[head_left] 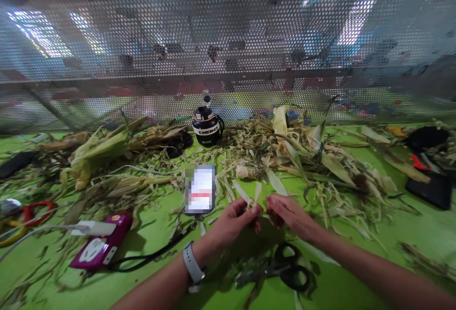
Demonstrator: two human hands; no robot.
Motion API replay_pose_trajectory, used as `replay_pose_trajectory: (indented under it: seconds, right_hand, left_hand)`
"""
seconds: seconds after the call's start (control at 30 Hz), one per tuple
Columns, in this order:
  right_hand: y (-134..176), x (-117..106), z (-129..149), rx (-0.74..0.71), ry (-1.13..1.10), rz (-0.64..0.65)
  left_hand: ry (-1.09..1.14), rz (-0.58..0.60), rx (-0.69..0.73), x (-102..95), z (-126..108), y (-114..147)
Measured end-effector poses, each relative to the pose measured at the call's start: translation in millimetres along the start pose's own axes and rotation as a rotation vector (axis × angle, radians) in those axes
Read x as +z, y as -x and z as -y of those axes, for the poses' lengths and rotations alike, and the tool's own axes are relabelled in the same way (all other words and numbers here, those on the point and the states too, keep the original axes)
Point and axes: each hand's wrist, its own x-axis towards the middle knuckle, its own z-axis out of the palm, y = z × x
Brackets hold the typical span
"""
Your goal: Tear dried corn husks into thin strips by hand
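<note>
My left hand (239,215) pinches pale corn husk strips (257,195) between thumb and fingers, and their ends stick up above the fingertips. Close beside it on the right, my right hand (288,212) has its fingers curled together. Whatever lies inside that hand is hidden. Another husk strip (277,183) lies just behind the right fingers. Below both hands, black-handled scissors (281,268) rest on the green tabletop (160,284), blades toward the left. A grey band circles my left wrist.
A phone (200,190) lies beyond my left hand, near a purple power strip (101,243) with a white plug and black cord. Behind stand a black jug (206,127) and a heap of dry husks (302,151). A perforated metal screen (228,39) closes the back.
</note>
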Motion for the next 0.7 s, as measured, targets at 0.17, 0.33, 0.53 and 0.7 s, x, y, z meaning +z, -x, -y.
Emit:
replay_pose_trajectory:
  seconds: [0.17,0.33,0.53,0.7]
  right_hand:
    - [5,6,0,0.033,-0.043,0.126]
    - [-1,4,-10,-0.019,-0.018,0.085]
    - [-1,2,-9,-0.167,0.112,-0.177]
    - [6,6,-1,-0.314,0.156,-0.43]
  left_hand:
    - [-0.005,-0.054,0.034,0.7,-3,-1]
    - [-0.189,-0.147,-0.004,-6.8,-2,-3]
    - [0.1,-0.152,0.004,-8.5,2,-5]
    - [0.178,-0.241,0.087,1.1,-2,-2]
